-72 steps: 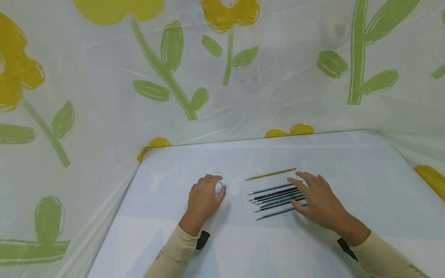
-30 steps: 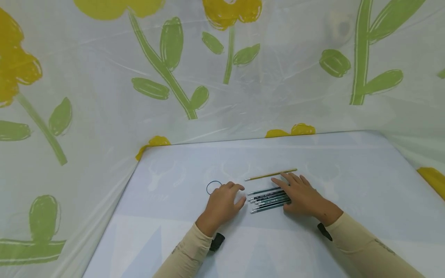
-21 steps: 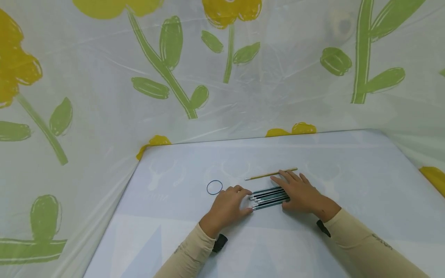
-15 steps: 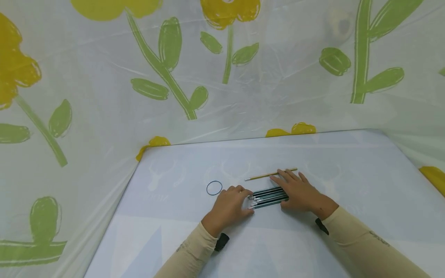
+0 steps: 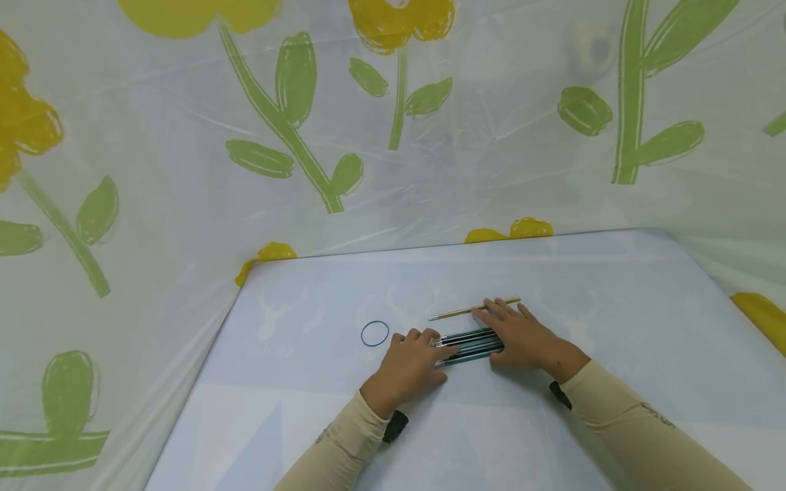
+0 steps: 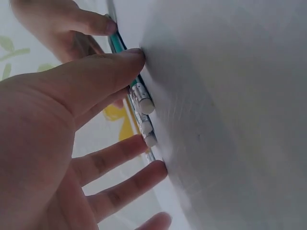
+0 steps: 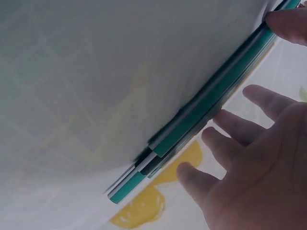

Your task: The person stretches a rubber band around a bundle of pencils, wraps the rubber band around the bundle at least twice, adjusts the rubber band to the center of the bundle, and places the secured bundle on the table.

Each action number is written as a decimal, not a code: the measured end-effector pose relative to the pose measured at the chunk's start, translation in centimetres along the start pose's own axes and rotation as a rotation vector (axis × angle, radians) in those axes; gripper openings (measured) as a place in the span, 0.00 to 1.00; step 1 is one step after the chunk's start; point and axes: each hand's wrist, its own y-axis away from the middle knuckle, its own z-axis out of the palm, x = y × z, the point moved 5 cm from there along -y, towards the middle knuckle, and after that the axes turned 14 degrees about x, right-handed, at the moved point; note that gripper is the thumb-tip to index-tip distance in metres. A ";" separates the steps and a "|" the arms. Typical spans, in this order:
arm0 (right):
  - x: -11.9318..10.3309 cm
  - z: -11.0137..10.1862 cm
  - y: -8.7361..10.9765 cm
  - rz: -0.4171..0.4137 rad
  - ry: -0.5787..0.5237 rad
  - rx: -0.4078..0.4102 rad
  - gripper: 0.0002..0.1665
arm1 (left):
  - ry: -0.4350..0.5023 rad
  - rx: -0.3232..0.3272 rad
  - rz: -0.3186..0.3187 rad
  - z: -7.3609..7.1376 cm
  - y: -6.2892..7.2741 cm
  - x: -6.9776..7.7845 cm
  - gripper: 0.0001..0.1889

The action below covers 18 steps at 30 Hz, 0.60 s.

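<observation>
Green and dark pencils (image 5: 467, 346) lie side by side on the table, white erasers to the left. At the eraser ends, my left hand (image 5: 408, 365) has its thumb on the near side and a finger over the top; in the left wrist view its other fingertips touch the erasers (image 6: 146, 106). My right hand (image 5: 522, 341) lies across the right ends, its thumb against the near pencil and its straight fingers on the far side, as the right wrist view shows. Just beyond is a gold-yellow pencil (image 5: 451, 314), partly under the right fingers.
A thin blue ring, like a rubber band (image 5: 374, 333), lies left of the pencils, beyond the left hand. The white table (image 5: 295, 327) meets a hanging flower-print sheet (image 5: 491, 177) at its back and sides.
My left hand has gone from the blue ring to the erasers, leaving the ring on the table. My right hand has moved left; the spread pencils now lie closer together.
</observation>
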 end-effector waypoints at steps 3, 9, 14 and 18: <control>0.0 -0.1 0.0 0.000 -0.001 0.005 0.50 | -0.028 0.006 0.013 -0.1 0.0 0.1 0.23; -0.1 -0.5 0.1 -0.012 0.013 0.031 0.49 | -0.090 -0.007 0.019 -0.4 0.3 0.1 0.25; -0.1 -0.5 0.2 -0.010 0.012 0.045 0.48 | -0.101 -0.049 0.006 -0.6 0.4 0.1 0.26; -0.3 -0.4 0.3 -0.012 0.017 0.047 0.48 | -0.090 -0.050 -0.006 -0.6 0.6 0.1 0.25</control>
